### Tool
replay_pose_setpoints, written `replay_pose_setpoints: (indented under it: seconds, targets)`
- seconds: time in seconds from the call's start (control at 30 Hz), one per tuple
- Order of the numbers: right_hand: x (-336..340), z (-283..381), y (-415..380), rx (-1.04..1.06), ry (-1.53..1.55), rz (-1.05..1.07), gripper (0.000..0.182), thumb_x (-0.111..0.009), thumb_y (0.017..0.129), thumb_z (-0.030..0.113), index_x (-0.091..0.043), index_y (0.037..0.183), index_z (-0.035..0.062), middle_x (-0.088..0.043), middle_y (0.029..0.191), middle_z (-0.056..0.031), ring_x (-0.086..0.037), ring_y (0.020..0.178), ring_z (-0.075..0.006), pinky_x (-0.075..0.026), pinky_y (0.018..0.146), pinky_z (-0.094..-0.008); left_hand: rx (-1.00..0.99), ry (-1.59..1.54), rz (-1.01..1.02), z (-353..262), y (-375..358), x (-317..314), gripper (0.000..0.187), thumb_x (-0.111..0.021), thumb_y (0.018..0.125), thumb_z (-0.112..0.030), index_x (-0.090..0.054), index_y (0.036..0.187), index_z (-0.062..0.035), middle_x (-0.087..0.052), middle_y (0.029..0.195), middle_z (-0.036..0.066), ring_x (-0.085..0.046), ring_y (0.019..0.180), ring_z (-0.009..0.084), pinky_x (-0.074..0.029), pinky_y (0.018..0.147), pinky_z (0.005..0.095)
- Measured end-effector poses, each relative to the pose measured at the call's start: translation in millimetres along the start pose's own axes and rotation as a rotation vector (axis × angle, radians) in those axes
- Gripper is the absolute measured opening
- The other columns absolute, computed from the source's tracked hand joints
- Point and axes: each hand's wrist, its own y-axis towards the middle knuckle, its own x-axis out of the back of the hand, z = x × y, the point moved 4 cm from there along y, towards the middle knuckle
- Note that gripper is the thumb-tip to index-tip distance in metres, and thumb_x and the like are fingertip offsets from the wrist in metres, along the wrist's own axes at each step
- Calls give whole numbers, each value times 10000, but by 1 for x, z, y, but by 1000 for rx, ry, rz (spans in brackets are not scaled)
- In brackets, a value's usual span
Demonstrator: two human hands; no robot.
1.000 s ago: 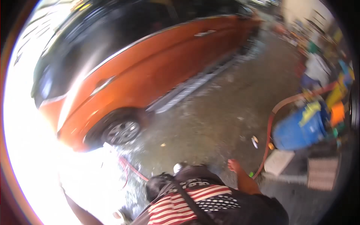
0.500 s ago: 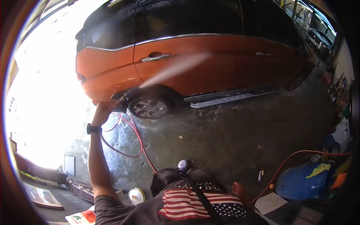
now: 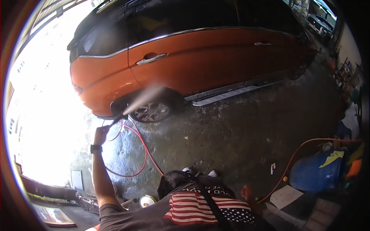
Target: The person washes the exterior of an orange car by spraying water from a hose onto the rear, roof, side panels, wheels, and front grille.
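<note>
Beside the car: wet concrete floor, orange car parked side-on up top.
Left hand: arm stretched out, grip wrapped around the spray gun, watch on the wrist.
Spray: water jet shooting up toward the rear wheel and its arch.
Hose: red hose looping on the floor just under the gun.
Right hand: low by the hip, grip looks loose, can't tell if it's holding anything.
Off right: blue barrel.

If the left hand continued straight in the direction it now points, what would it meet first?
Probably the rear wheel of the orange car: the left hand aims its spray nozzle up toward it, though depth is unclear.
</note>
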Motion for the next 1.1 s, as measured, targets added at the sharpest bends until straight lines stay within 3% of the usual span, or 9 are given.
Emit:
replay_pose_setpoints:
  seconds: [0.2,0.37,0.43,0.7,0.8,0.87,0.9,0.97,1.1]
  targets:
    - [-28,-22,-17,-120,25,-152,210,-545,864,377,-522,846,170,-514,683,18,-530,604,-147,-438,571,-336,49,16,170,57,-6,-84,206,-622,872,-165,-701,1002,-27,-705,918,157,-665,871,193,-498,758,334]
    - [-79,5,-53,9,43,-60,206,-567,844,367,-544,864,164,-544,710,3,-546,615,-160,-458,591,-377,-22,73,241,34,7,-117,273,-625,893,-265,-696,999,-24,-701,842,167,-669,747,201,-505,704,341]
    - [-89,5,-37,-40,19,-144,201,-565,844,363,-544,862,164,-548,710,2,-551,620,-160,-461,594,-379,-191,13,30,12,18,-105,232,-562,896,-242,-690,959,-59,-650,837,209,-661,794,344,-493,662,395]
    - [-126,-6,-59,34,90,-330,189,-537,864,353,-527,804,174,-505,646,12,-525,568,-151,-440,527,-365,-197,11,235,68,26,-152,291,-529,925,-284,-675,1072,-80,-658,952,210,-648,927,333,-512,762,399]
    - [-130,-50,-52,199,257,-73,195,-507,888,342,-501,779,180,-465,623,21,-471,504,-134,-383,446,-328,-202,-1,280,36,35,-148,281,-537,922,-278,-672,1085,-93,-659,937,210,-642,922,348,-511,742,399]
    - [-134,-76,-63,96,244,-138,191,-500,901,318,-483,765,185,-438,612,23,-430,471,-123,-331,399,-302,-247,-115,177,-1,50,-136,299,-550,917,-275,-663,1095,-63,-663,940,213,-649,917,347,-508,738,372]
    - [-140,-85,-73,96,256,-146,191,-500,901,318,-483,765,185,-438,612,23,-430,471,-123,-331,399,-302,-227,-132,81,-5,61,-134,308,-606,903,-251,-665,1054,11,-705,890,147,-656,840,147,-500,737,306]
    - [-148,-111,-96,-147,295,-381,179,-512,896,304,-496,773,174,-463,624,9,-464,503,-139,-356,420,-313,-270,-167,75,-38,72,-119,319,-579,915,-252,-653,1071,17,-693,883,172,-662,830,162,-499,718,309]
    - [-161,-155,-112,-173,321,-436,205,-510,895,320,-522,785,148,-502,657,-14,-510,549,-161,-403,469,-329,-309,-194,96,-50,78,-132,334,-561,920,-268,-649,1084,9,-688,882,197,-666,819,159,-496,710,310]
